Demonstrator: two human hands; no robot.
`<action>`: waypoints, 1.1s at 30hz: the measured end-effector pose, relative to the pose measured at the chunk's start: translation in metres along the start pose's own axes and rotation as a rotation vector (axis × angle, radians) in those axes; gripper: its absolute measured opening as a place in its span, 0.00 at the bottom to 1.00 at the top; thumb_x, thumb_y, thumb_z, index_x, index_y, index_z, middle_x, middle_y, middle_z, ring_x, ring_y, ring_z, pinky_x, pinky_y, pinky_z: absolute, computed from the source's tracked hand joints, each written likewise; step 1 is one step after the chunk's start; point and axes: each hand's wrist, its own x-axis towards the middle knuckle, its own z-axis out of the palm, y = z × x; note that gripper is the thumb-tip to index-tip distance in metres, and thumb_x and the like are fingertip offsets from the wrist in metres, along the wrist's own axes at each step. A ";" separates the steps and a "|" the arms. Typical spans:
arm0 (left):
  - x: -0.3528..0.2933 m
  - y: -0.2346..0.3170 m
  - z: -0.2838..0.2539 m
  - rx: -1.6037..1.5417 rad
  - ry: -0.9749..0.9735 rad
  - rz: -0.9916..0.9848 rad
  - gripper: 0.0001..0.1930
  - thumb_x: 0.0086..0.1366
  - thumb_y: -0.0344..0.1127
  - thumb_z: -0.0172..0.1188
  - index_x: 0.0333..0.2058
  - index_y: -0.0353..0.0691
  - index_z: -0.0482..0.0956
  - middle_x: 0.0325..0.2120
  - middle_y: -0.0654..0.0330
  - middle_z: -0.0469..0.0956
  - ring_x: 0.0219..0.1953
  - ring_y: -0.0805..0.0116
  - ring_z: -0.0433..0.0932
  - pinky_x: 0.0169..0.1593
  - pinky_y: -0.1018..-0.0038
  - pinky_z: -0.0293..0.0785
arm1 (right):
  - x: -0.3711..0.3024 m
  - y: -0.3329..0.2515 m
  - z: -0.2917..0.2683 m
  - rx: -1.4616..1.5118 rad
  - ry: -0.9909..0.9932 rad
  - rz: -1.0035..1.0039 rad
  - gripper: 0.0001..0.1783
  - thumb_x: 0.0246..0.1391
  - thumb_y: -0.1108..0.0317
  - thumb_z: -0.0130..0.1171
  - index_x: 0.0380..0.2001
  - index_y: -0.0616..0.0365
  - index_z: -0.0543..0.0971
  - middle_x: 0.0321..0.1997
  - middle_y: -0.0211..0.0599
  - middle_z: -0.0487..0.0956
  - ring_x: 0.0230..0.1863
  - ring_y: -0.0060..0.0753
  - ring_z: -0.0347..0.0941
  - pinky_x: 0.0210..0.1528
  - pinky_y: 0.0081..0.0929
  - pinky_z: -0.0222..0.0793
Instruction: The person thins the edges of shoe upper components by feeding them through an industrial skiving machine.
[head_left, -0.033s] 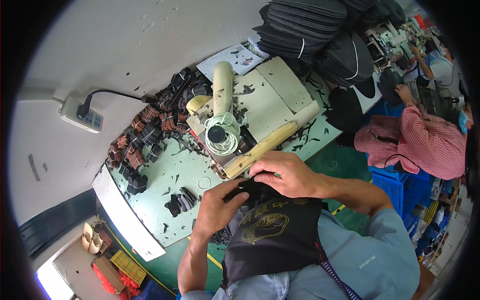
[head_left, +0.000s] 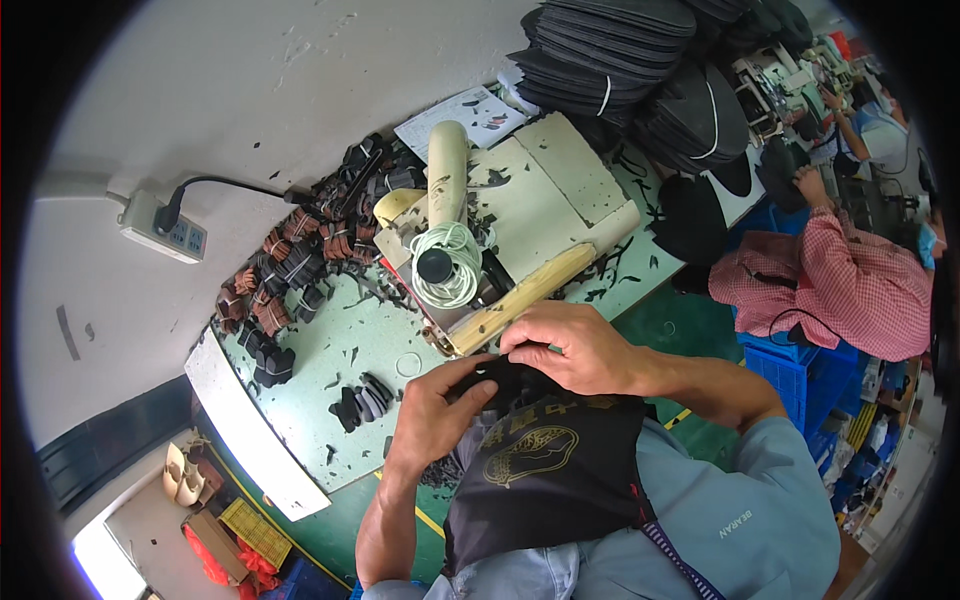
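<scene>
My left hand (head_left: pixel 440 408) is closed on small black flat material (head_left: pixel 508 382), thumb on top, above my black apron (head_left: pixel 540 450). My right hand (head_left: pixel 570 346) pinches at the same black material from the other side, fingertips together. Its exact shape is hard to tell against the dark apron. Just beyond both hands stands a cream machine (head_left: pixel 550 180) with a worn, yellowish front edge (head_left: pixel 520 300). A coil of pale cord (head_left: pixel 445 265) hangs round a black knob on it. Left of my left hand, a small group of dark cut pieces (head_left: pixel 362 400) lies on the table (head_left: pixel 310 420).
Tied bundles of brown and black pieces (head_left: pixel 280 270) line the wall side. Tall stacks of black sheets (head_left: pixel 610 50) rise at the far right. A power strip (head_left: pixel 165 228) is on the wall. To the right, a person in a checked shirt (head_left: pixel 860 270) works beside blue crates (head_left: pixel 775 380).
</scene>
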 end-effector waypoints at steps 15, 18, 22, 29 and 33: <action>0.000 -0.022 -0.001 -0.216 -0.020 0.010 0.09 0.62 0.30 0.62 0.38 0.30 0.80 0.24 0.63 0.74 0.21 0.80 0.71 0.26 0.80 0.67 | 0.001 -0.002 0.004 -0.043 -0.039 0.031 0.06 0.50 0.71 0.62 0.32 0.60 0.78 0.31 0.37 0.79 0.34 0.42 0.76 0.34 0.34 0.72; 0.001 -0.020 -0.003 -0.210 -0.044 0.002 0.11 0.62 0.31 0.62 0.40 0.30 0.79 0.24 0.64 0.75 0.22 0.79 0.71 0.26 0.80 0.67 | 0.001 -0.002 0.002 -0.077 -0.047 0.022 0.05 0.52 0.73 0.59 0.33 0.60 0.77 0.31 0.38 0.78 0.33 0.43 0.76 0.33 0.34 0.71; 0.015 -0.039 -0.007 -0.263 0.000 -0.064 0.12 0.62 0.31 0.61 0.42 0.29 0.79 0.22 0.62 0.76 0.22 0.78 0.72 0.26 0.80 0.69 | 0.001 0.028 0.002 0.120 0.010 0.366 0.03 0.57 0.79 0.52 0.34 0.61 0.74 0.28 0.36 0.75 0.27 0.28 0.74 0.29 0.26 0.69; 0.054 -0.080 -0.020 -0.328 0.131 -0.120 0.13 0.64 0.34 0.59 0.40 0.29 0.78 0.21 0.64 0.75 0.20 0.77 0.71 0.23 0.80 0.68 | 0.031 0.030 -0.014 0.208 0.199 0.266 0.04 0.57 0.79 0.50 0.34 0.63 0.74 0.30 0.37 0.73 0.26 0.25 0.73 0.28 0.24 0.68; 0.066 -0.082 -0.021 -0.296 0.187 -0.129 0.12 0.63 0.35 0.60 0.35 0.30 0.80 0.16 0.64 0.73 0.15 0.79 0.68 0.20 0.81 0.63 | 0.071 -0.029 -0.022 -0.400 0.418 -0.352 0.12 0.49 0.68 0.65 0.36 0.61 0.76 0.32 0.36 0.73 0.26 0.33 0.72 0.26 0.24 0.68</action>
